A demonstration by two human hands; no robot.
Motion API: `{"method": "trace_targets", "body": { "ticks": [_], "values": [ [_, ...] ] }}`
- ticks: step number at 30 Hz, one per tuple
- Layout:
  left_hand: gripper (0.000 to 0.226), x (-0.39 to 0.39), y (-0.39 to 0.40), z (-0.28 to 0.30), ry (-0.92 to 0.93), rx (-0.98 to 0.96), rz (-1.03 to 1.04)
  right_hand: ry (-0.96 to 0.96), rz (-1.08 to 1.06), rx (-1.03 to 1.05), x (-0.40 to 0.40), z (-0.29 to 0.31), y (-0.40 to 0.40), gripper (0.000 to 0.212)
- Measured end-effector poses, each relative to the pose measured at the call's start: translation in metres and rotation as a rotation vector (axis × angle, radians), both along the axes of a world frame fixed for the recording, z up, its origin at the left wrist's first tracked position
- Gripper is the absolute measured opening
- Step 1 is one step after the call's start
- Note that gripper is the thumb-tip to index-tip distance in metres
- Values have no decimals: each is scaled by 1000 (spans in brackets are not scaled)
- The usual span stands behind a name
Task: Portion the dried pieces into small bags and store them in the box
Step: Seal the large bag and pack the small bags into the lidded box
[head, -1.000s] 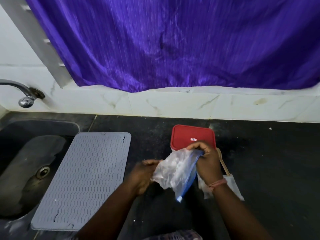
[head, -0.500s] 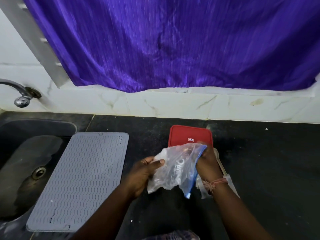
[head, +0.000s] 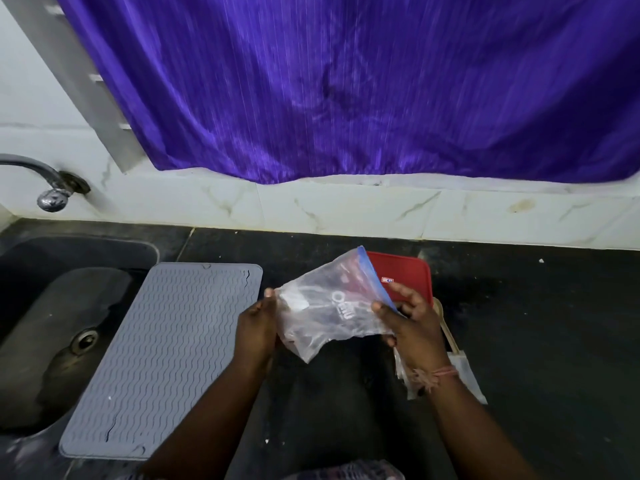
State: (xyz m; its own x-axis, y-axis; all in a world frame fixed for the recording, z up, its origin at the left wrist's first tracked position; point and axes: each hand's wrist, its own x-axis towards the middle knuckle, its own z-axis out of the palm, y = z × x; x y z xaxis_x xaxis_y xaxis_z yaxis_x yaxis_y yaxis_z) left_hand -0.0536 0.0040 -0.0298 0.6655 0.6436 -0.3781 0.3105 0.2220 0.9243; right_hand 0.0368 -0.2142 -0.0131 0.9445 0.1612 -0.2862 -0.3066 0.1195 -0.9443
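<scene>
A crumpled clear plastic zip bag with a blue seal strip (head: 332, 306) is held above the black stone surface (head: 536, 341), pinched in the grip of the left hand (head: 256, 327) and right hand (head: 412, 323), before a red-lidded rectangular box (head: 405, 275) beside a grey ribbed silicone mat (head: 162, 358).

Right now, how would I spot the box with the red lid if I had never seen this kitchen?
Start at the purple curtain and drop to the black counter below it. Right of the grey ribbed mat, just behind the clear bag held in the left hand and right hand, sits the red-lidded box. It is the only red thing there, with a small label on its lid.
</scene>
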Motion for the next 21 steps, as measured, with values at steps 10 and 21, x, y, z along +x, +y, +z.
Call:
{"method": "trace_targets", "body": {
  "ticks": [10, 21],
  "values": [
    [72, 8, -27, 21, 123, -748, 10, -179, -113, 5, -4, -4, 11, 32],
    [24, 13, -33, 13, 156, -1000, 86, -208, -68, 64, -7, -11, 10, 35]
  ]
}}
